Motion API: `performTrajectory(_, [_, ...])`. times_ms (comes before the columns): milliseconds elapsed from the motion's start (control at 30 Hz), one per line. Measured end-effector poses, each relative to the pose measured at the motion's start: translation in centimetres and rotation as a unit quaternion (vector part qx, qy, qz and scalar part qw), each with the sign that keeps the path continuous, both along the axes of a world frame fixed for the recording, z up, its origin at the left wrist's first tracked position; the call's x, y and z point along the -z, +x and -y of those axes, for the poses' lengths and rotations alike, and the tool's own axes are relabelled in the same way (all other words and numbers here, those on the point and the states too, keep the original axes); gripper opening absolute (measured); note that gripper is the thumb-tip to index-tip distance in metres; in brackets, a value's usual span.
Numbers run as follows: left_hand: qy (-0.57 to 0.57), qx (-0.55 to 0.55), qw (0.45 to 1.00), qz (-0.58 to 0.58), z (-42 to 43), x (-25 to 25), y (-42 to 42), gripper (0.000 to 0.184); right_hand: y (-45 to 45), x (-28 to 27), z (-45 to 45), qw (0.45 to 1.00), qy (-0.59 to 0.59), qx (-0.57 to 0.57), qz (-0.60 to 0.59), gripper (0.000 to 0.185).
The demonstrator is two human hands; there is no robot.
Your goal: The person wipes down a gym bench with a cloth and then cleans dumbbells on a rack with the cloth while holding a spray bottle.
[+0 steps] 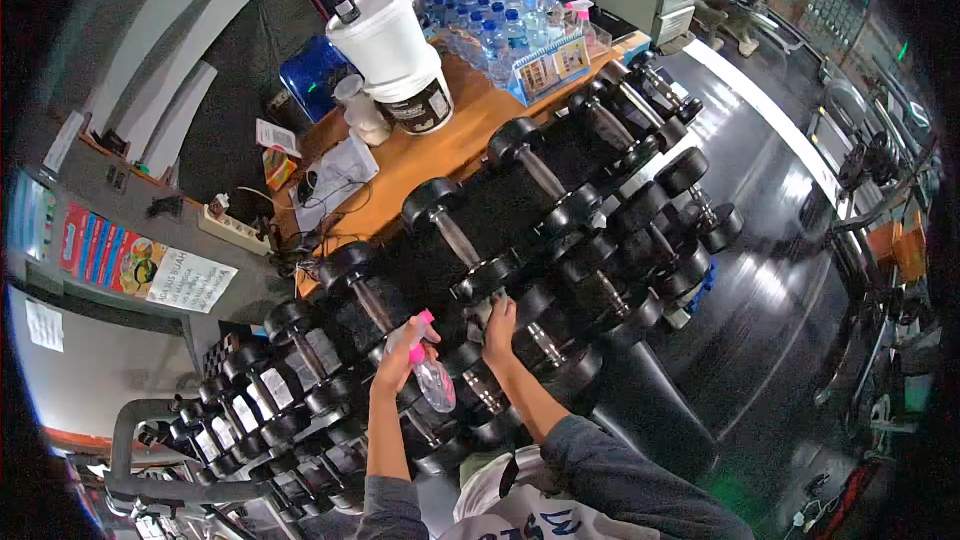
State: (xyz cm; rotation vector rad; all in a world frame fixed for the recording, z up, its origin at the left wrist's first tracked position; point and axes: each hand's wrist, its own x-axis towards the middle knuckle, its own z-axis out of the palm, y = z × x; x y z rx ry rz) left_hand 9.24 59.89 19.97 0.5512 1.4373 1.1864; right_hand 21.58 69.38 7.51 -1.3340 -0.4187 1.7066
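Observation:
My left hand (402,352) is closed around a clear spray bottle (436,386) with a pink trigger head, its body hanging toward me. My right hand (499,330) has its fingers closed on a greyish cloth (480,318), partly hidden by the fingers. The cloth is at the near end of a black dumbbell (458,241) with a metal handle, on the rack's upper row; whether they touch is hard to tell. Another dumbbell (371,302) lies just beyond the spray bottle.
Several more dumbbells fill the two-tiered rack on both sides. Behind it, a wooden table (462,145) carries a white bucket (385,40), many water bottles (512,32), a desk calendar (550,68) and papers. A black padded bench (655,405) is at the right.

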Motion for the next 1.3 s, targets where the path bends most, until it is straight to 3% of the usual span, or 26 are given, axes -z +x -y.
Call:
performTrajectory(100, [0.008, -0.007, 1.000, -0.004, 0.1, 0.2, 0.1, 0.054, 0.6, -1.4, -1.0, 0.993, -0.016, 0.063, -0.098, 0.032])
performTrajectory(167, [0.010, -0.015, 1.000, -0.002, 0.2, 0.3, 0.1, 0.055, 0.6, -2.6, -1.1, 0.991, -0.037, 0.072, -0.105, 0.030])
performTrajectory(233, [0.023, -0.011, 1.000, 0.004, 0.1, 0.2, 0.2, 0.055, 0.0, -4.2, -1.0, 0.983, 0.033, 0.159, -0.080, 0.027])
performTrajectory(400, [0.003, -0.024, 1.000, -0.009, 0.3, 0.3, 0.4, 0.055, -0.4, -6.2, 0.3, 0.988, 0.049, 0.142, 0.028, 0.026])
performTrajectory(467, [0.014, -0.019, 1.000, -0.004, 0.3, 0.3, 0.3, 0.056, -0.2, -6.0, 1.7, 0.974, 0.148, 0.071, 0.157, 0.026])
performTrajectory(567, [0.005, -0.019, 1.000, 0.012, 0.3, 0.4, 0.1, 0.057, -0.4, -3.4, 3.7, 0.987, 0.149, -0.003, 0.066, 0.026])
performTrajectory(633, [0.005, -0.018, 1.000, 0.015, 0.2, 0.2, 0.3, 0.057, -0.4, -0.9, 3.8, 0.983, 0.145, -0.021, 0.106, 0.025])
performTrajectory(700, [0.018, -0.006, 1.000, 0.006, 0.2, 0.3, 0.1, 0.057, -0.1, 3.5, 3.6, 0.992, 0.094, -0.068, 0.055, 0.023])
performTrajectory(733, [0.017, -0.005, 1.000, 0.004, 0.2, 0.1, 0.1, 0.057, 1.4, -0.5, 2.7, 0.999, 0.021, -0.040, 0.031, 0.023])
performTrajectory(767, [0.018, -0.007, 1.000, -0.002, 0.2, 0.0, 0.2, 0.056, 1.8, -0.2, 1.6, 0.998, -0.048, 0.024, -0.017, 0.023])
performTrajectory(867, [0.014, -0.012, 1.000, -0.004, 0.2, 0.1, 0.1, 0.054, 2.8, -3.3, -1.1, 0.990, -0.069, 0.103, -0.060, 0.020])
performTrajectory(933, [0.010, -0.015, 1.000, 0.002, 0.3, 0.2, 0.3, 0.054, 2.3, -3.9, -2.4, 0.983, 0.127, 0.107, 0.084, 0.018])
performTrajectory(1033, [0.015, -0.020, 1.000, 0.003, 0.3, 0.2, 0.3, 0.053, 1.3, -7.5, -1.8, 0.993, 0.033, 0.111, 0.027, 0.018])
performTrajectory(1100, [0.019, -0.007, 1.000, -0.003, 0.2, 0.3, 0.2, 0.053, 0.4, -7.5, 0.1, 0.989, 0.091, 0.108, 0.046, 0.021])
performTrajectory(1167, [0.017, -0.008, 1.000, -0.001, 0.1, 0.0, 0.1, 0.053, -0.3, -6.4, 1.9, 0.967, 0.200, 0.074, 0.141, 0.022])
performTrajectory(1300, [0.011, -0.008, 1.000, 0.003, 0.4, 0.5, 0.1, 0.057, -1.5, -4.0, 4.0, 0.982, 0.151, 0.045, 0.108, 0.025])
